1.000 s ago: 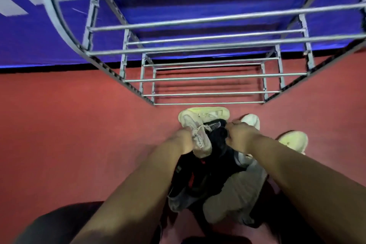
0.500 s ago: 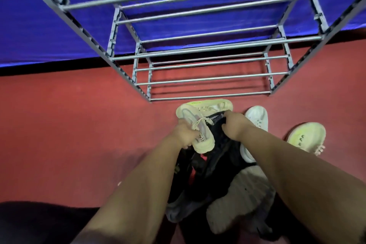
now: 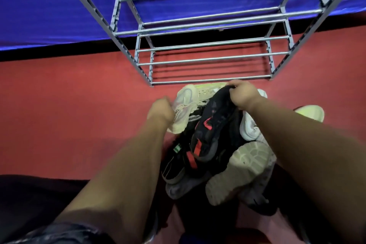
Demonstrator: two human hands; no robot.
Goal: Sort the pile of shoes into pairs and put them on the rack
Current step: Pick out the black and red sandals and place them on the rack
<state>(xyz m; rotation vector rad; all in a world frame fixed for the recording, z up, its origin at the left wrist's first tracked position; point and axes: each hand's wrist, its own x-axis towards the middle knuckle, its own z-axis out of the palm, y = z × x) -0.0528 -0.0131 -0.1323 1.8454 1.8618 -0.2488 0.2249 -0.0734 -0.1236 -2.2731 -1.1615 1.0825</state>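
A pile of shoes lies on the red floor in front of the grey metal rack. My right hand grips the collar of a black shoe with red marks at the top of the pile. My left hand is curled against the side of a cream shoe; its fingers are hidden. A second cream shoe lies behind, just before the rack. A white shoe, an upturned grey-soled shoe and another black shoe fill the pile.
A pale yellow-soled shoe lies apart at the right under my right forearm. The rack's bars carry no shoes. A blue wall with a black skirting stands behind it. Open red floor stretches left. My dark-clothed knee is at bottom left.
My right hand has pulled the black shoe with red marks up out of the pile, exposing its side. My left hand stays at the cream shoe. The view has moved closer.
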